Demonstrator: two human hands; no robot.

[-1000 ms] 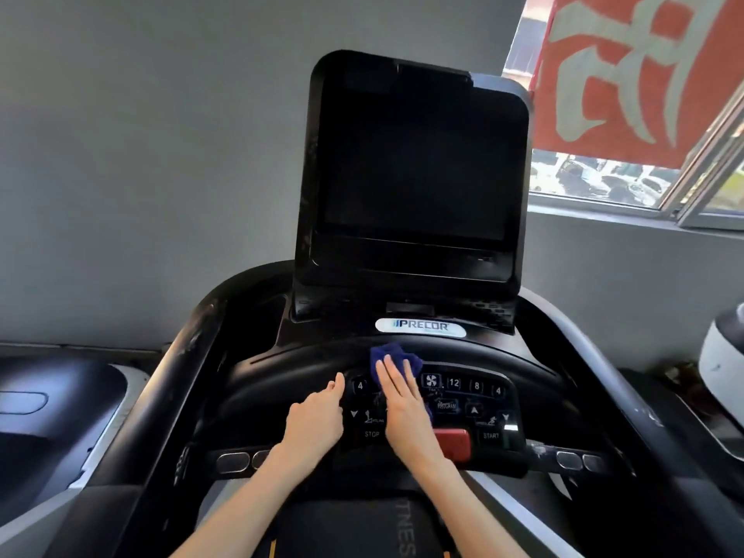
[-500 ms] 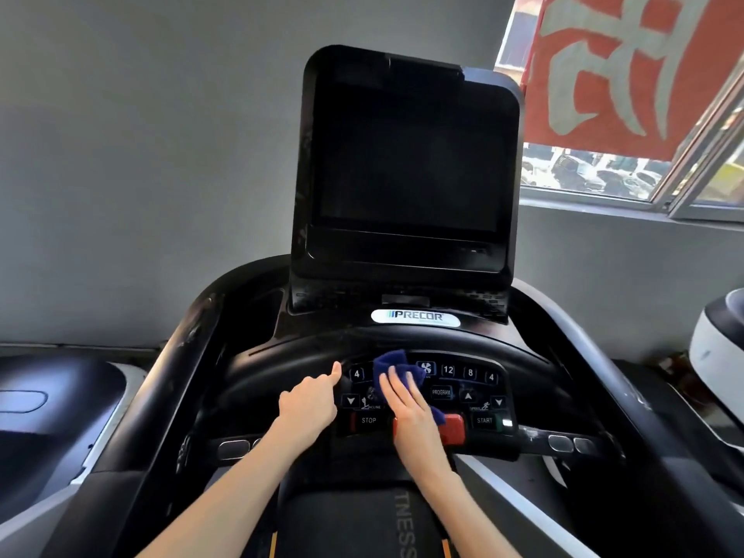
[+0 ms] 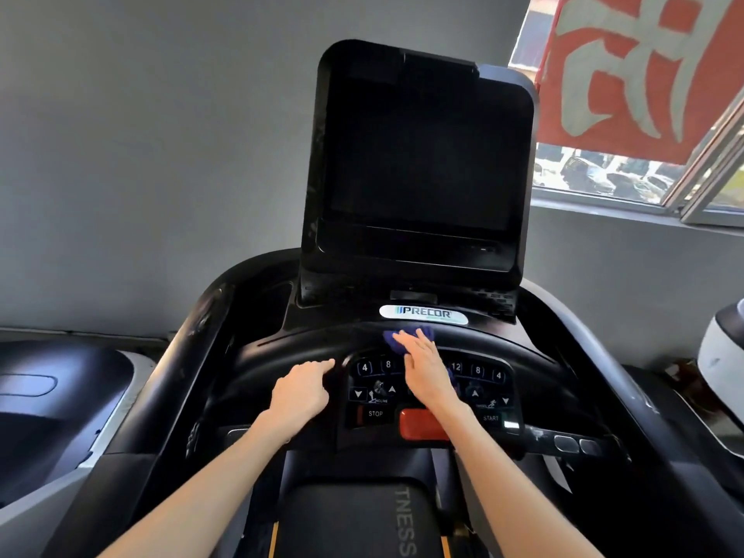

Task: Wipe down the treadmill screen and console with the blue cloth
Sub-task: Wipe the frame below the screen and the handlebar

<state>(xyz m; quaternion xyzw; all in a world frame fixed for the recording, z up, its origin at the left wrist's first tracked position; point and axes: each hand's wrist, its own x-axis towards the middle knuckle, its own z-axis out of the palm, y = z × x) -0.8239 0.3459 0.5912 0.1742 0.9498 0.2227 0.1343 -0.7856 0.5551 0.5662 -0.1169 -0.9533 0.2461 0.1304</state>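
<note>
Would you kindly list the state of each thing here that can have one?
Screen: dark, off.
Blue cloth: pressed flat on the console rim, under the right hand.
Right hand: flat, open, on the cloth.
Left hand: resting on the console, fingers curled.
Window: cannot tell whether open.

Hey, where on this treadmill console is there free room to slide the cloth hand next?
Free: the curved black bar left of the blue cloth, above the left hand, and its right stretch above the 12-8-4 keys. Crowded: the keypad centre under the right hand, beside the red stop tab.
</note>
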